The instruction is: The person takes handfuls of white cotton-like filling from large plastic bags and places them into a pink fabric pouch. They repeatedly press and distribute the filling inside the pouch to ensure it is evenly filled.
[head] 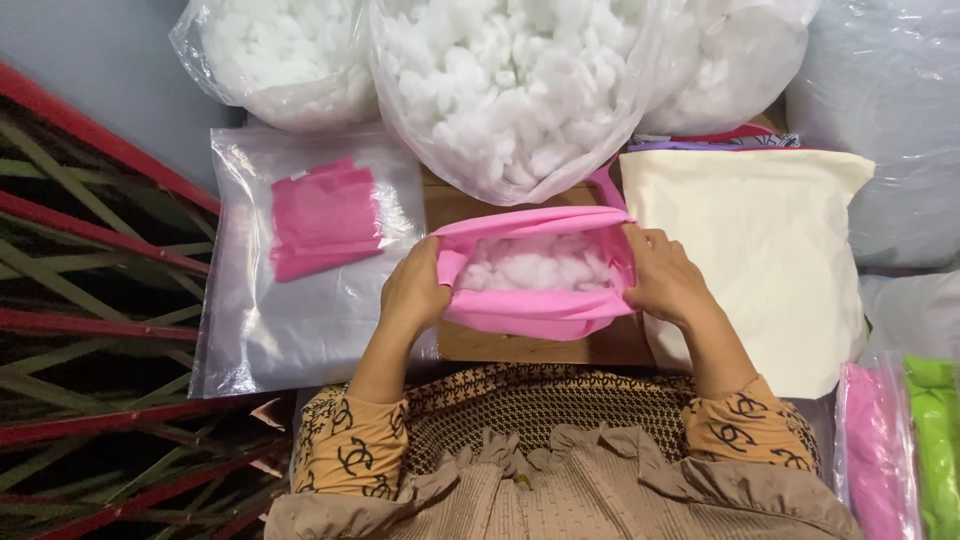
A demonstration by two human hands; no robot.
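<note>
Left hand (412, 290) grips the left rim of a pink cover (538, 300), fingers curled shut on the fabric; my right hand (668, 283) pinches the right rim likewise. I hold the mouth stretched wide, at centre, so the white stuffing (535, 265) inside shows. At 12 o'clock stand three clear bags of stuffing (515, 90). At 9 o'clock lies a clear flat bag (300, 330) with folded pink fabric (325, 218). At 3 o'clock lies a cream pillow (765, 250); at 4 o'clock, pink and green packs (905, 450).
</note>
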